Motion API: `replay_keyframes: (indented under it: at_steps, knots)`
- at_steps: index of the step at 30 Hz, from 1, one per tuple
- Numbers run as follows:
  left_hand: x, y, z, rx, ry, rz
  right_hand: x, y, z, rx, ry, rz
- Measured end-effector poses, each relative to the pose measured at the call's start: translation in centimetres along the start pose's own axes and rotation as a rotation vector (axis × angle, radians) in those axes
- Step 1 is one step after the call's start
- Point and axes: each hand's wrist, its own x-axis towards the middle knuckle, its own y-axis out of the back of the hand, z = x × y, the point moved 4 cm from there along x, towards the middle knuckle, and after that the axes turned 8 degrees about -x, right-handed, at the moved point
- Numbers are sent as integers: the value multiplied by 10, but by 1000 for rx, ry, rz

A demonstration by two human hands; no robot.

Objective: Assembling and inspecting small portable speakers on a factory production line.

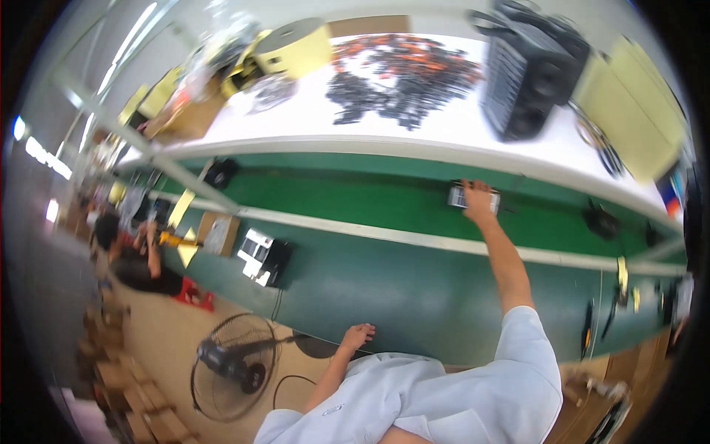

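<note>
My right hand (478, 198) sits just right of the frame's centre, arm stretched out, palm down on a small pale device (473, 197) lying on the green conveyor belt (347, 200). The hand covers most of the device, so I cannot tell whether the fingers are closed round it or only resting on top. What kind of device it is I cannot make out either; only a light body with dark markings shows at both sides of the hand.

My left hand (358, 337) hangs low, centre-bottom of the frame, fingers loosely curled and holding nothing, just beside the dark green side panel (414, 296) of the belt frame.

Counting what is clear: one black speaker-like box (526, 70) at upper right on the white bench (414, 126), one yellow round-topped case (296, 48) at upper left of it, and one heap of black and orange small parts (403, 74) between them, far too blurred to count singly. One floor fan (233, 366) stands at lower left. Another person (137, 255) sits at the far left edge, much distorted.
</note>
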Motion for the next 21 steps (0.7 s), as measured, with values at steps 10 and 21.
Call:
replay_keyframes:
  at_steps: [10, 21]
  knots:
    - [32, 39, 10, -155, 0, 288, 19, -84, 3, 313, -83, 73]
    - [42, 24, 47, 150, 29, 375, -44, -62, -6, 198, -30, 290]
